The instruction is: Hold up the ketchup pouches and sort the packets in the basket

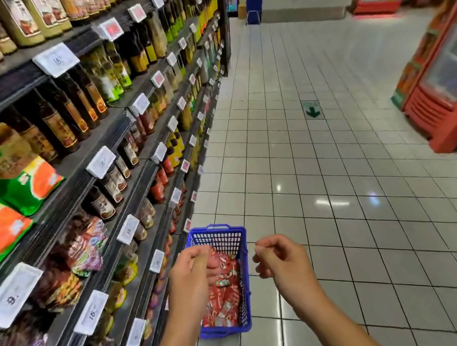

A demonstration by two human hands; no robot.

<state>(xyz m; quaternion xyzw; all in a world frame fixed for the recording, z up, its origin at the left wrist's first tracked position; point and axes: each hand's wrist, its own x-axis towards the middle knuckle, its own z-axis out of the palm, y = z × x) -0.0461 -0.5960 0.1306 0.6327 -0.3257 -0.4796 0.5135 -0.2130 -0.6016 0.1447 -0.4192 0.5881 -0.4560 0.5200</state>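
Taking the blue perforated plastic shopping basket (216,239) on the white tiled floor (343,184) as the landmark: to its left the dark metal shelving (121,186) is running away down the aisle, carrying brown glass sauce bottles (63,121) and white price tags (128,229). The left hand (190,271) is hovering directly over the basket's left rim, its fingers curling and seeming to pinch a red glossy snack packet (215,260) (blur is making the grip hard to confirm). Below it, inside the basket, more red packets (224,302) are lying heaped. The basket's long axis is pointing away from the person, along the aisle. The right hand (279,257) is hanging just right of the basket, loosely curled and holding nothing, so the left hand is nearer.
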